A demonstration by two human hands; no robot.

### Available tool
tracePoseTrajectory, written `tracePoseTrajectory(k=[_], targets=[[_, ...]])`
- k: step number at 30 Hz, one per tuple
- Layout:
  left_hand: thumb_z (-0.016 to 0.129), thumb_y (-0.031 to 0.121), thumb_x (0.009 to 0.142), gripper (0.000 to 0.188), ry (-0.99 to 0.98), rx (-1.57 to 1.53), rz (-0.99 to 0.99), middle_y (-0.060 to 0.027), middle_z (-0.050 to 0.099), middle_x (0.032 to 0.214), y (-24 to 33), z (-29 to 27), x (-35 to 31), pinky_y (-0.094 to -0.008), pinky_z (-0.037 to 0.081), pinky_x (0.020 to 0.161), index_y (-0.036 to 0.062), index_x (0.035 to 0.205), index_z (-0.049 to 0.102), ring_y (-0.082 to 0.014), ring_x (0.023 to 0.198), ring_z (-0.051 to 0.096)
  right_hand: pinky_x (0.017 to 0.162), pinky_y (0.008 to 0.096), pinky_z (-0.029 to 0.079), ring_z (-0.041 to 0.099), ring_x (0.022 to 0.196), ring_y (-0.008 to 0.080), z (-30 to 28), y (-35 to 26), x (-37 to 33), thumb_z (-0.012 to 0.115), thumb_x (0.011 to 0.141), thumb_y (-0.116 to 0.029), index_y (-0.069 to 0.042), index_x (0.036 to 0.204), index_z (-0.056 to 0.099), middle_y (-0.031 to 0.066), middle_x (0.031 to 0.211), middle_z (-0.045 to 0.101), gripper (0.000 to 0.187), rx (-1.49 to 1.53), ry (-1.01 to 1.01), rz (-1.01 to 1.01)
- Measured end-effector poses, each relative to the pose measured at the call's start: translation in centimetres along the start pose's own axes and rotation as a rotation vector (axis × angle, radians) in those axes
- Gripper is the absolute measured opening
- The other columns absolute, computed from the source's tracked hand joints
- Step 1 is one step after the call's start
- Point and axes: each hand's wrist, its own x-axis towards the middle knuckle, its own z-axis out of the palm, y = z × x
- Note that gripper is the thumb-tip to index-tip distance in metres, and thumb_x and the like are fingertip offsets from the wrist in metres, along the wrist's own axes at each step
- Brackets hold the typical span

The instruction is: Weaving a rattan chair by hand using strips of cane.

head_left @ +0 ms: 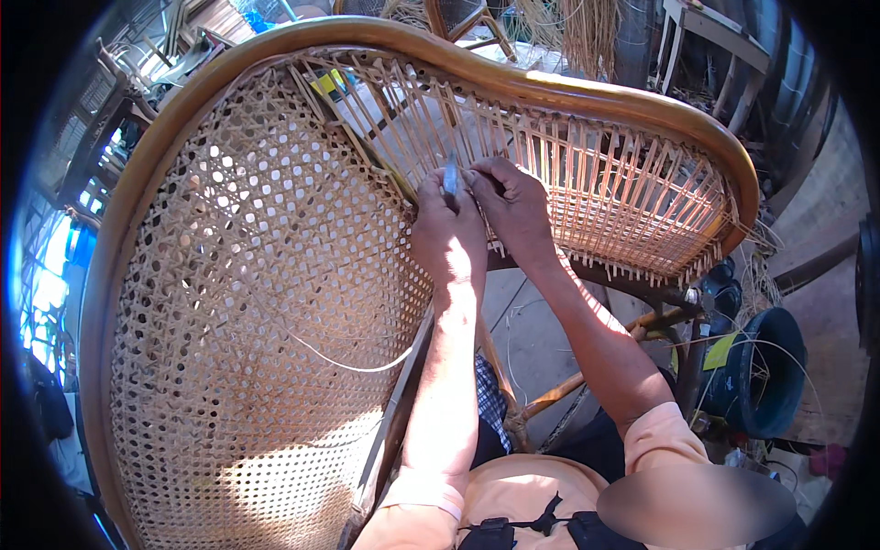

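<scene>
A large curved chair frame (522, 82) of brown rattan arches around my hands. On its left side stretches a woven cane panel (247, 275) with an open lattice pattern. To the right, the backrest section (632, 192) has many upright strands, cross-woven more densely toward its lower edge. My left hand (449, 229) is closed on a small, shiny bluish piece (450, 176), narrow like a blade; its exact kind is unclear. Touching it at the fingertips, my right hand (515, 209) is pinched closed, and whatever its fingers hold is hidden. Both hands are over the strands where the two sections meet.
A loose cane strand (357, 368) loops across the left panel. At the right stands a dark teal bucket (768, 385). Bundled cane strands (591, 37) hang at the back. Wooden furniture pieces (720, 37) are at the upper right.
</scene>
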Motion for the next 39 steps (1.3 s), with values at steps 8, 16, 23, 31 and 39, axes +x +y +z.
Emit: tracePoseTrajectory(k=[8,16,23,31,39], targets=[[0.056,0.006,0.082,0.043,0.205,0.052,0.388,-0.0182,0.054,0.115,-3.3,2.4,-1.3,-0.0371,0.047,0.083,0.0026,0.124,0.049,-0.0334,0.102,0.056,0.063,0.0302,0.047,0.062,0.069,0.0232,-0.1,0.5,-0.3,0.058,0.080,-0.005,0.000,0.089,0.060,0.0143,0.078,0.060,0.010,-0.082,0.023,0.027],[0.057,0.001,0.078,0.051,0.124,0.027,0.332,-0.0187,0.048,0.121,-3.8,2.5,-1.5,-0.0376,0.047,0.084,0.0042,0.128,0.046,-0.0347,0.105,0.054,0.059,0.0230,0.044,0.052,0.065,0.0066,0.1,0.5,-0.3,0.061,0.081,-0.006,-0.002,0.089,0.061,0.0047,0.072,0.060,0.009,-0.165,0.031,0.056],[0.056,0.002,0.079,0.054,0.161,-0.014,0.372,-0.0186,0.049,0.120,-4.3,2.6,-1.1,-0.0370,0.046,0.086,0.0037,0.131,0.042,-0.0347,0.104,0.054,0.057,0.0228,0.043,0.051,0.064,0.0055,0.5,0.2,-0.3,0.062,0.080,-0.005,-0.003,0.088,0.062,0.0036,0.069,0.059,0.008,-0.191,0.048,0.078],[0.056,0.004,0.080,0.054,-0.075,0.040,0.250,-0.0193,0.053,0.113,-3.2,0.5,-1.1,-0.0373,0.048,0.081,0.0040,0.132,0.041,-0.0344,0.100,0.056,0.056,0.0217,0.041,0.048,0.062,0.0047,0.2,0.5,-0.3,0.061,0.079,-0.004,-0.003,0.089,0.062,0.0022,0.067,0.057,0.010,-0.218,0.017,0.077],[0.051,0.010,0.085,0.043,0.032,0.063,0.342,-0.0230,0.060,0.099,-2.3,-1.3,0.8,-0.0383,0.049,0.071,0.0018,0.127,0.045,-0.0344,0.086,0.062,0.057,0.0305,0.044,0.056,0.061,0.0214,1.1,0.1,-0.2,0.060,0.075,-0.004,-0.001,0.084,0.058,0.0133,0.071,0.058,0.009,-0.304,0.027,0.027]])
